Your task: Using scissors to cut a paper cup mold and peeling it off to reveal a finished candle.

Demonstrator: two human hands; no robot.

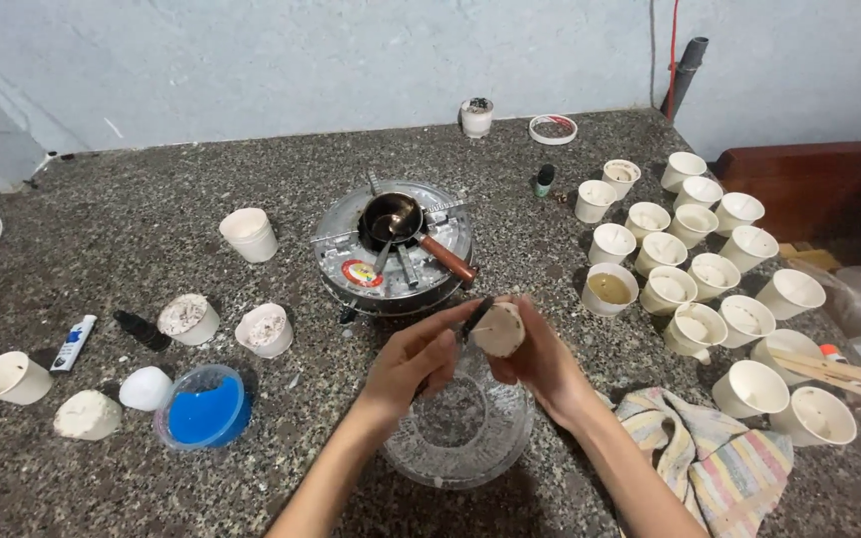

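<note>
- Above the clear glass bowl (pixel 460 428), near the front edge of the speckled stone counter (pixel 132 229), both hands meet around one small cream-coloured paper cup (pixel 499 330).
- The right hand (pixel 542 361) is closed around that cup from below and behind, holding it tilted with its mouth turned toward the left hand.
- The left hand (pixel 417 357) pinches a thin dark tool (pixel 476 315) between thumb and fingers; its tip sits at the cup's rim. What kind of tool it is cannot be told.
- Just beyond the hands stands a round metal stove (pixel 394 249), and on it a small dark pan (pixel 393 219) with a reddish-brown handle pointing toward the right hand.
- To the right, a striped cloth (pixel 710 458) lies crumpled beside the right forearm.
- Further right, a cluster of white paper cups (pixel 710 279) stands close together, several filled with pale contents; one holds a darker, tan filling.
- Flat wooden sticks (pixel 839 374) rest across cups at the right edge.
- To the left sit a blue-lidded tub (pixel 203 408), two white lumps (pixel 112 403), a small tube (pixel 74 342), and more cups, two with speckled contents (pixel 226 324).
- At the back, near the wall, are a roll of tape (pixel 553 129) and a lone cup (pixel 476 117).
</note>
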